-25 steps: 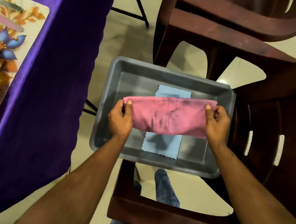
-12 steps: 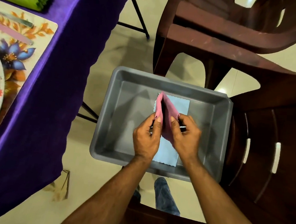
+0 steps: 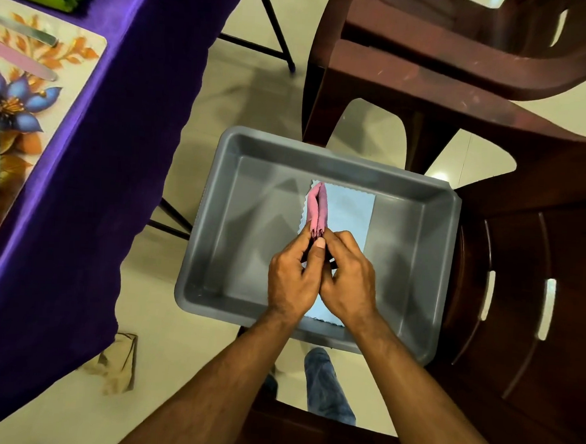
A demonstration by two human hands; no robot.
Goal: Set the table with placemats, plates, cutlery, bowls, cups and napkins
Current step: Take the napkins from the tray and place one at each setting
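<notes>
Two hands meet over the grey tub: left hand and right hand pinch the pink napkin closed between curled fingers, above a blue napkin. It looks soft, light and floppy; best held by the folded edge.

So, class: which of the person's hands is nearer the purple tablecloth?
Left. The left hand sits on the side of the purple tablecloth; the right hand presses against it on its far side, both pinching the pink napkin.

Pink napkin, pale-blue napkin, grey tub, purple tablecloth.
</notes>
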